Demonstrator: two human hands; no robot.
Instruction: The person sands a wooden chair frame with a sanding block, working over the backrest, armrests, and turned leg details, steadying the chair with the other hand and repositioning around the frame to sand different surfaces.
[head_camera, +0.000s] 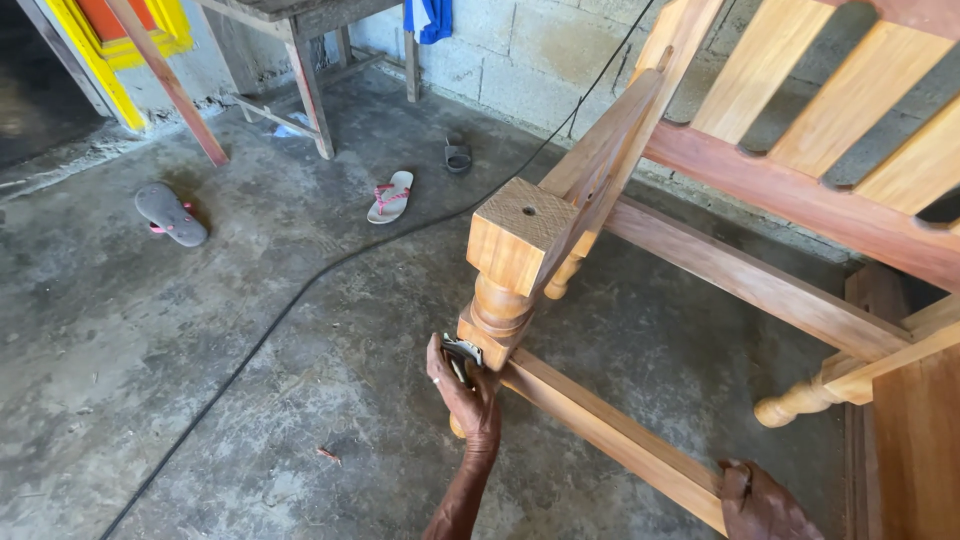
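Nearest the lens, the right hand (762, 502) closes its fingers over the top edge of the lower rail (610, 430) of a big varnished wooden bench frame (800, 200), which rises above and beyond both hands and fills the space to the right. Up that same rail, the left hand (462, 392) presses a small folded piece of sandpaper (460, 353) against the turned front leg (500, 315), pinched between thumb and fingers at the leg's lower block. Left of the left hand a black cable (300, 295) crosses the concrete floor (150, 350), and farther beyond it lie a pink-strapped flip-flop (390, 196) and a grey sandal (170, 214).
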